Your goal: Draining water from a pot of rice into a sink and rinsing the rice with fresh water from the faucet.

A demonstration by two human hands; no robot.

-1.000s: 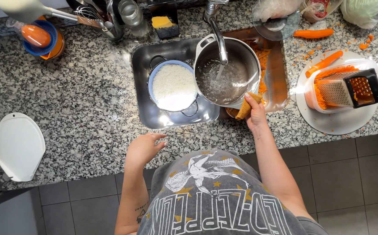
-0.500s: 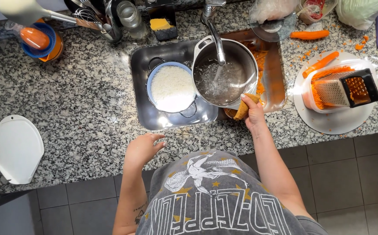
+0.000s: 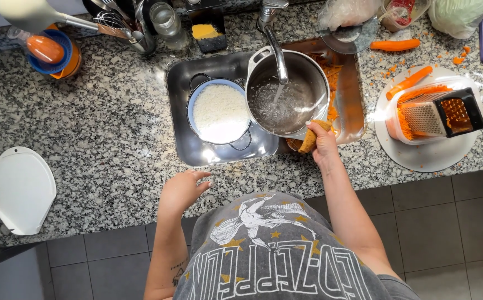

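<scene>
Your right hand (image 3: 323, 145) grips the pot (image 3: 287, 91) by its near rim (through an orange cloth (image 3: 312, 136)), under the running tap (image 3: 274, 44). Your left hand (image 3: 181, 190) rests open and empty on the counter (image 3: 102, 133), left of and nearer than the pot.

We stood over a speckled grey granite countertop (image 3: 102, 128) with a stainless steel sink (image 3: 197, 150) set into it. Below its front edge ran a floor of large grey tiles (image 3: 447, 222) with pale grout lines. Bright, even light fell across the stone and glinted off the steel.
</scene>
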